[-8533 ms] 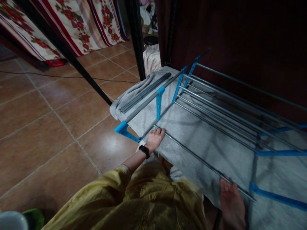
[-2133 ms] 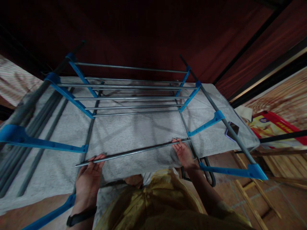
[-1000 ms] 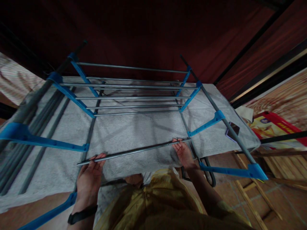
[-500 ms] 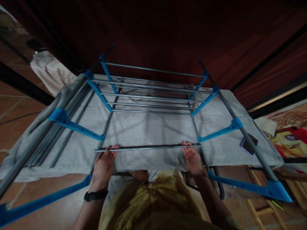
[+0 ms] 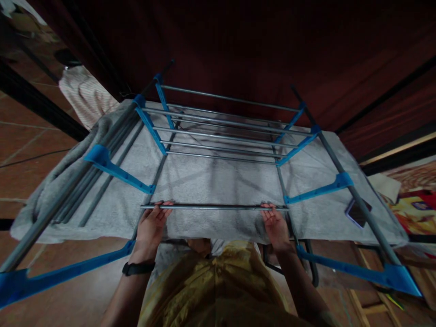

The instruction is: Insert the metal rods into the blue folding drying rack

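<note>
A thin grey metal tube lies level across both my hands, between the two side frames of a rack. My left hand has its fingers curled around the tube near its left end. Near the other end, my right hand grips it the same way. The rack has blue plastic brackets joined to grey upright poles. At its far end, several crossbars run between the brackets. The tube is apart from the middle right bracket and the lower right bracket.
The rack lies on a grey blanket covering a bed-like surface. Several loose tubes lie along its left side. A phone rests by the right pole. A dark red curtain hangs behind, and a wooden frame stands at lower right.
The view has shifted slightly, so the rack sits further right in it. Both hands keep hold of the tube, which now looks more level.
</note>
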The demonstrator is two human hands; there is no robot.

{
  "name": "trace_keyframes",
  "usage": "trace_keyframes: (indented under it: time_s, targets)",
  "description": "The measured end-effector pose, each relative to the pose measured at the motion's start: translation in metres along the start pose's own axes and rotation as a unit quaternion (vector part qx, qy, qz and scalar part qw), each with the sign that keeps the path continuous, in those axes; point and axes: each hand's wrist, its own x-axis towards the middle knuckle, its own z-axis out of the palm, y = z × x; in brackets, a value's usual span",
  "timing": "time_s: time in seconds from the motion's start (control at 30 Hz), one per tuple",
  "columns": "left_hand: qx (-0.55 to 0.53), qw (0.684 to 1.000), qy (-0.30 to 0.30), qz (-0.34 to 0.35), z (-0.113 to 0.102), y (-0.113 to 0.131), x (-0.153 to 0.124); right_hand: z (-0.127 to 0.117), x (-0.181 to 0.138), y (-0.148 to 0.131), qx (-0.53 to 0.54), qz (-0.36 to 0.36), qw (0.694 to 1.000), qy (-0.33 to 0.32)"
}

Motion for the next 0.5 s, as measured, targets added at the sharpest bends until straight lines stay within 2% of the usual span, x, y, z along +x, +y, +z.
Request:
trace_keyframes:
  time_s: [0.17, 0.3, 0.5]
  targets:
    - [0.008, 1.0, -0.011, 0.001, -0.001, 0.001, -0.001, 0.001, 0.0, -0.002, -0.001, 0.013, 1.0, -0.001]
    - [0.021, 0.999, -0.009, 0.034, -0.003, -0.002, -0.002, -0.003, 0.002, -0.003, 0.001, 0.016, 1.0, 0.002]
    - [0.186, 0.978, -0.036, 0.091, -0.005, -0.01, -0.003, -0.024, 0.01, 0.004, -0.01, 0.013, 1.0, -0.015]
